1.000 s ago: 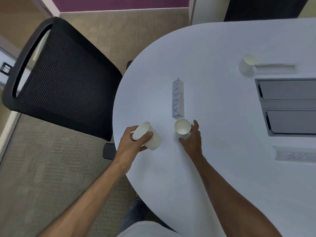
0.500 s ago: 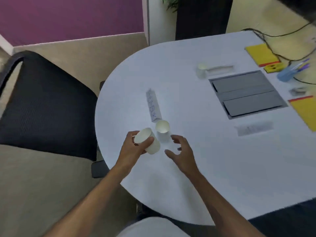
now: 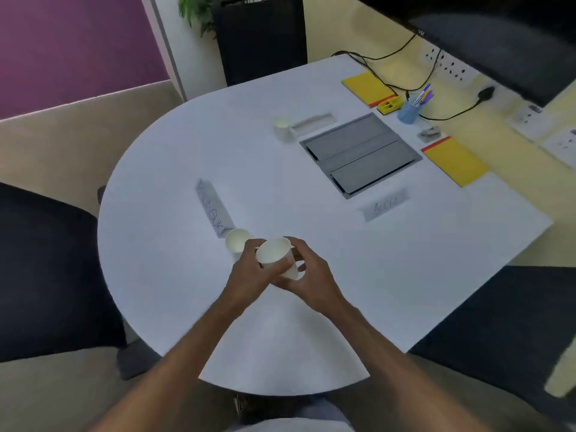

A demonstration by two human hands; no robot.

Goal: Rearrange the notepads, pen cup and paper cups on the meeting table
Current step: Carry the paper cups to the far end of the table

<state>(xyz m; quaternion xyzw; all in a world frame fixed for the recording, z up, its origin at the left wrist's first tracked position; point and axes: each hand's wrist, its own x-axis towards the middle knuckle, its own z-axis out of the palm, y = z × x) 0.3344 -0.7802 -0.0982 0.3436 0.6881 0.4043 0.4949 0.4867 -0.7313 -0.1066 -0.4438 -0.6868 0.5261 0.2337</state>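
A white paper cup (image 3: 276, 255) is held tilted above the white table (image 3: 343, 260), gripped by my left hand (image 3: 249, 269) on its left side and my right hand (image 3: 311, 272) on its base. A second paper cup (image 3: 237, 241) stands upright on the table just left of my hands, at the end of a folded name card (image 3: 212, 207). A third paper cup (image 3: 282, 127) stands far back by another name card (image 3: 313, 121). Two yellow notepads (image 3: 367, 87) (image 3: 453, 160) and a blue pen cup (image 3: 410, 110) with pens sit at the far right.
A grey cable hatch (image 3: 358, 152) is set into the table's middle. A third name card (image 3: 386, 207) lies near it. Black chairs stand at the left (image 3: 46, 269), right (image 3: 505, 322) and far side (image 3: 258, 35). Cables (image 3: 405, 51) and a small yellow holder (image 3: 388, 106) are at the back right.
My left hand carried its paper cup rightward to the centre. My right hand, which let go of the standing cup, has now closed on the held cup too. The view swung right.
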